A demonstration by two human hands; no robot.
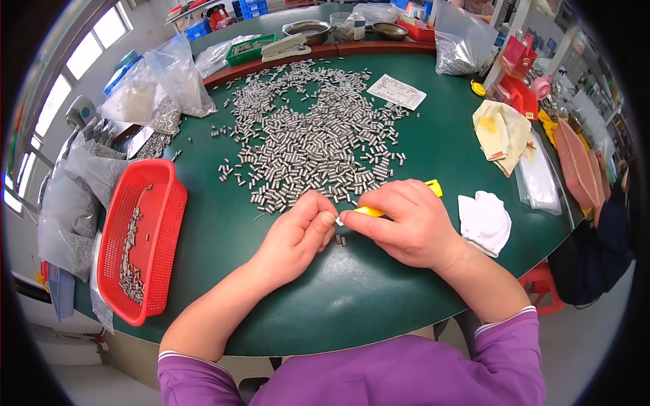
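Over the near middle of the green table (pixel 399 304), my two hands meet fingertip to fingertip. My right hand (pixel 414 227) is closed round a yellow box-cutter knife (pixel 434 188), whose tip end points left at my other hand. Thumb and fingers of my left hand (pixel 294 233) are pinched together at that tip; whatever they hold is hidden behind them. Just below the fingertips lie a few small metal cylinders (pixel 340 240). Beyond my hands spreads a large heap of the same silvery cylinders (pixel 318 139).
A red plastic basket (pixel 177 223) at left holds more metal pieces. Plastic bags of parts (pixel 71 223) crowd the left edge. White cloth (pixel 485 220) and a cream cloth (pixel 502 132) lie at right. A stapler (pixel 286 49), green tray (pixel 247 51) and metal bowl (pixel 308 28) stand far back.
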